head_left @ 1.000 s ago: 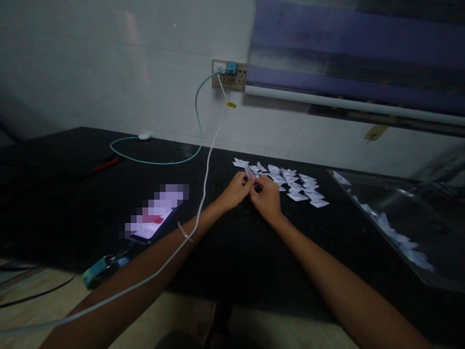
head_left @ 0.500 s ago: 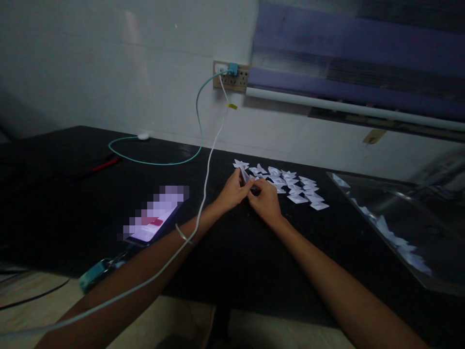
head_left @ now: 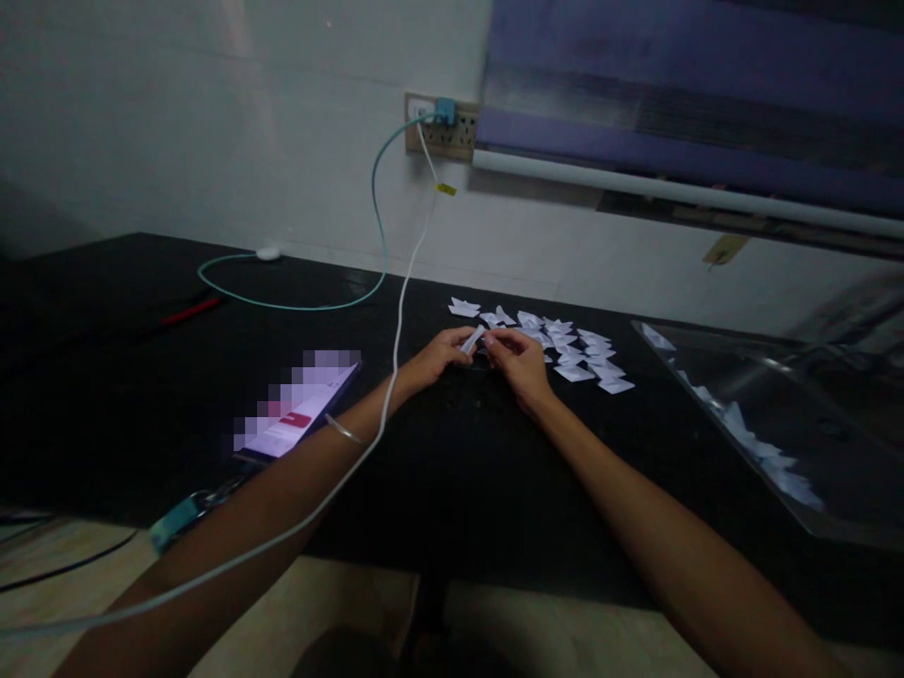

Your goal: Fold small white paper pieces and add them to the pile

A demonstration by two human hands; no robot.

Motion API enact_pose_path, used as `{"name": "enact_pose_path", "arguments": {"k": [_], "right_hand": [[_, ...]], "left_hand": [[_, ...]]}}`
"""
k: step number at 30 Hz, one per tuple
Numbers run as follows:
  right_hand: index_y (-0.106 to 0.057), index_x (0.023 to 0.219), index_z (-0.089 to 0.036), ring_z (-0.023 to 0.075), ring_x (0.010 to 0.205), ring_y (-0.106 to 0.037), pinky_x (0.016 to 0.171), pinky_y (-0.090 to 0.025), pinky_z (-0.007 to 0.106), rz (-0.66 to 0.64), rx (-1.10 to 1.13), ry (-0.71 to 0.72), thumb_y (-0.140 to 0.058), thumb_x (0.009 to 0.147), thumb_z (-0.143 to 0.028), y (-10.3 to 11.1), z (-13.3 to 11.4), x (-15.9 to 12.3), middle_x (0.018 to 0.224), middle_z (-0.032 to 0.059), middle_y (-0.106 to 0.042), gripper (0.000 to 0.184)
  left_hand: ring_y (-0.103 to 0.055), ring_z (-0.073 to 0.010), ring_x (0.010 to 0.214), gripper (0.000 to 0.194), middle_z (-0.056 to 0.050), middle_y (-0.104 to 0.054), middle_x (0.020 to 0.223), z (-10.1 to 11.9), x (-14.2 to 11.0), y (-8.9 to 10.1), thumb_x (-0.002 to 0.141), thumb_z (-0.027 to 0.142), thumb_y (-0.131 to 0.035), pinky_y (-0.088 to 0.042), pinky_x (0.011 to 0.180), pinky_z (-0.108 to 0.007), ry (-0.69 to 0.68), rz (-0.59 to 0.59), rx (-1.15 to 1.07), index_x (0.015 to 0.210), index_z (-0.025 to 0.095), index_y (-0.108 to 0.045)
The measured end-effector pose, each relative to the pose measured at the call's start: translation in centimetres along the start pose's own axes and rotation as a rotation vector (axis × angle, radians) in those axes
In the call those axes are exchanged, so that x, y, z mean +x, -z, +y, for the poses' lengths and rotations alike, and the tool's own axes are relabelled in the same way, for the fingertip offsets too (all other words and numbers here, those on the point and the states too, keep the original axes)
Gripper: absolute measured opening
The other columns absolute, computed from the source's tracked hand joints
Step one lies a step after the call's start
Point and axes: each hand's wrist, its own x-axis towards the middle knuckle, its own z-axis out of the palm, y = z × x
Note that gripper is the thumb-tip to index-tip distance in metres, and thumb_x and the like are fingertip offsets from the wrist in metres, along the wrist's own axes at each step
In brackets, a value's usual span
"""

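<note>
Between my two hands is a small folded piece of white paper [head_left: 472, 340], held above the dark tabletop. My left hand [head_left: 446, 354] grips its left side with thumb and fingers closed. The fingertips of my right hand [head_left: 518, 360] pinch at its right end. Just behind my hands and to their right lie several white folded paper boats [head_left: 573, 373] in loose rows. One paper boat [head_left: 464, 308] sits a little apart at the back left of the group. My right hand hides part of the nearest boats.
A lit phone [head_left: 297, 414] and a teal key fob [head_left: 174, 524] lie left of my left forearm. A white cable [head_left: 399, 325] crosses over that forearm from the wall socket [head_left: 459, 132]. At right, a metal sink [head_left: 734, 471] mirrors the boats. A red-handled item [head_left: 190, 312] rests far left.
The paper between my hands has turned and now shows as a narrow white strip. My right fingers have shifted up slightly. The whole view has tilted a little downward.
</note>
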Motion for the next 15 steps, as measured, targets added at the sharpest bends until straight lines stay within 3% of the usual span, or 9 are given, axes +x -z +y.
{"name": "enact_pose_path", "arguments": {"k": [10, 15], "right_hand": [[-0.078, 0.084, -0.02, 0.014, 0.057, -0.055, 0.054, -0.044, 0.029, 0.004, -0.003, -0.057, -0.083, 0.07, -0.046, 0.4, 0.8, 0.4, 0.068, 0.0007, -0.069, 0.03], [-0.08, 0.083, -0.02, 0.0134, 0.058, -0.056, 0.054, -0.044, 0.027, -0.018, 0.04, -0.074, -0.085, 0.068, -0.048, 0.5, 0.8, 0.5, 0.07, 0.001, -0.07, 0.033]], "left_hand": [[-0.065, -0.027, 0.11, 0.053, -0.007, -0.075, 0.115, 1.4, -0.8, -0.6, 0.063, 0.013, -0.063, -0.044, 0.105, -0.045, -0.032, -0.04, 0.142, 0.115, 0.015, -0.073], [-0.065, -0.0288, 0.113, 0.05, -0.009, -0.075, 0.117, 2.8, -1.4, -1.6, 0.069, 0.012, -0.061, -0.049, 0.103, -0.046, -0.065, 0.025, 0.318, 0.117, 0.017, -0.074]]}}
